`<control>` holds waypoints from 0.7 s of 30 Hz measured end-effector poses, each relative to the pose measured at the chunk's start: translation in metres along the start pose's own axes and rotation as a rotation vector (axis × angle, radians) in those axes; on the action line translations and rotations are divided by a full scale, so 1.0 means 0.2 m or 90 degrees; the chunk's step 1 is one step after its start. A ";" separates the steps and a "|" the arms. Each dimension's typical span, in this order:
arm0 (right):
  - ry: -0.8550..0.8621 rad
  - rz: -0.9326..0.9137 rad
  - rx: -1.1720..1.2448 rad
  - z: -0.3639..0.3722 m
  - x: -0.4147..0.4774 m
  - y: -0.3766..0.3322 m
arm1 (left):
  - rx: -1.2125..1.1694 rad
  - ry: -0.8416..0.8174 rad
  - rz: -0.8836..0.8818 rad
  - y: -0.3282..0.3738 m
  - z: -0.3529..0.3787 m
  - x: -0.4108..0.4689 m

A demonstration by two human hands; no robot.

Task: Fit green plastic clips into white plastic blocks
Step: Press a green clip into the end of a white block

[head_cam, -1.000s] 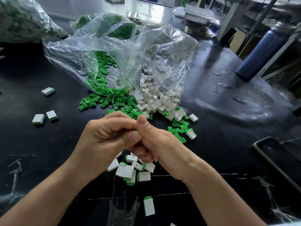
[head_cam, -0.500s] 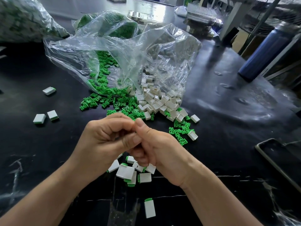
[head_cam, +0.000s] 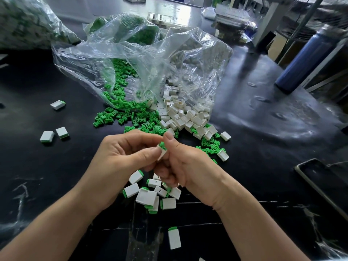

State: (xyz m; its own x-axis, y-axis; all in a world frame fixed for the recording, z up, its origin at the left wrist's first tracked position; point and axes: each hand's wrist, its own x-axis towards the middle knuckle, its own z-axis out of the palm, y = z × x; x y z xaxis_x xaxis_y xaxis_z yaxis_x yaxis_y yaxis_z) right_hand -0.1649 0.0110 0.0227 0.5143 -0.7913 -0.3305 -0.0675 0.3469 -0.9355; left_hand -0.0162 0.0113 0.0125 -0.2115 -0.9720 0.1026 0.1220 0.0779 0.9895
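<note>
At frame centre a small white block (head_cam: 162, 154) sat tilted, a green clip (head_cam: 161, 145) protruding from its upper end. Loose green clips (head_cam: 120, 117) and white blocks (head_cam: 181, 117) lay heaped above; fitted blocks (head_cam: 146, 197) clustered below.

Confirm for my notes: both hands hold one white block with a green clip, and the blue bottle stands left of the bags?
Wrong side: the head view shows the blue bottle right of the bags. The rest holds.
</note>
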 end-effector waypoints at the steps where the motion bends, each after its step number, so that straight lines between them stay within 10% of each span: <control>1: 0.001 0.001 0.006 0.00 0.00 0.00 | -0.007 0.001 -0.002 0.00 0.00 0.00; 21: 0.027 -0.064 -0.125 -0.01 -0.04 -0.05 | -0.049 -0.017 -0.053 0.04 0.00 0.00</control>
State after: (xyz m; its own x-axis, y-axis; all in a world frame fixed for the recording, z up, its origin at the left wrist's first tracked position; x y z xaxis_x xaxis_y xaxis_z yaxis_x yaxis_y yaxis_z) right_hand -0.1689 0.0127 0.0340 0.4906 -0.8388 -0.2360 -0.1856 0.1641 -0.9688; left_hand -0.0156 0.0115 0.0213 -0.2500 -0.9679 0.0245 0.1768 -0.0207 0.9840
